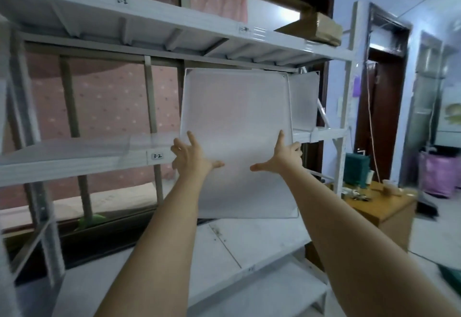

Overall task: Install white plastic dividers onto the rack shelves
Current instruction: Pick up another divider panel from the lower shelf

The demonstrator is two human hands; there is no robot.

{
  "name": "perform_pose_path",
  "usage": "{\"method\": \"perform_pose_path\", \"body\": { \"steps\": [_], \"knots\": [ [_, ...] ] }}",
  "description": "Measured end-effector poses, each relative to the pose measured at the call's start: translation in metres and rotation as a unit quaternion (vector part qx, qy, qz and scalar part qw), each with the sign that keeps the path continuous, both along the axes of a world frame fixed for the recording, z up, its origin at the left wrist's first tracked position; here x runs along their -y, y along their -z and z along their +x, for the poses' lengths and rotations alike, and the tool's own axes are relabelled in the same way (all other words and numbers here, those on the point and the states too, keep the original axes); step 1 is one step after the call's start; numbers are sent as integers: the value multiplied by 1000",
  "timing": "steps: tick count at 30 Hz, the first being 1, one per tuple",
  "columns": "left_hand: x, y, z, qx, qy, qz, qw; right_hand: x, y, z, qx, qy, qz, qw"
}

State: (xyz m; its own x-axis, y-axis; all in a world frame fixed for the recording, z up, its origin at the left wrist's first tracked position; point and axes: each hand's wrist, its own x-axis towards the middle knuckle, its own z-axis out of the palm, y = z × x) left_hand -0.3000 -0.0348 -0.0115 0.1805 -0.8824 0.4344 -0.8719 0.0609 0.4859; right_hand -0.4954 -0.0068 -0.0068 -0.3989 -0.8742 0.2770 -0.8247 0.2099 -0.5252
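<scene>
A large white plastic divider (pixel 237 117) stands almost upright in front of the grey metal rack, its top edge just under the upper shelf (pixel 174 24). My left hand (pixel 192 157) grips its left edge and my right hand (pixel 284 154) grips its right edge, fingers spread over the face. The sheet's lower edge hangs below the middle shelf (pixel 74 164), which is labelled 3-2. A second white divider (pixel 303 99) stands behind it at the right end of the middle shelf.
A cardboard box (pixel 316 28) lies on the upper shelf at the right. The lower shelf (pixel 224 246) spreads out below my arms. A wooden cabinet (pixel 384 209) with small items stands right of the rack. Pink curtain fabric hangs behind the rack.
</scene>
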Motion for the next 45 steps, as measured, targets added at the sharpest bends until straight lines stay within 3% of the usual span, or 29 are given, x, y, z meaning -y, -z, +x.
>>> {"method": "perform_pose_path", "body": {
  "steps": [10,26,35,45],
  "knots": [
    [43,7,-130,55,88,5,995,3,13,-131,25,87,23,996],
    [175,-25,-248,56,128,-34,990,107,-21,-244,6,134,3,991],
    [214,-28,-297,67,113,-26,991,157,-19,-298,14,115,22,993],
    [235,-39,-324,36,-3,-40,999,224,-44,-345,-34,-17,-15,999]
  ]
}}
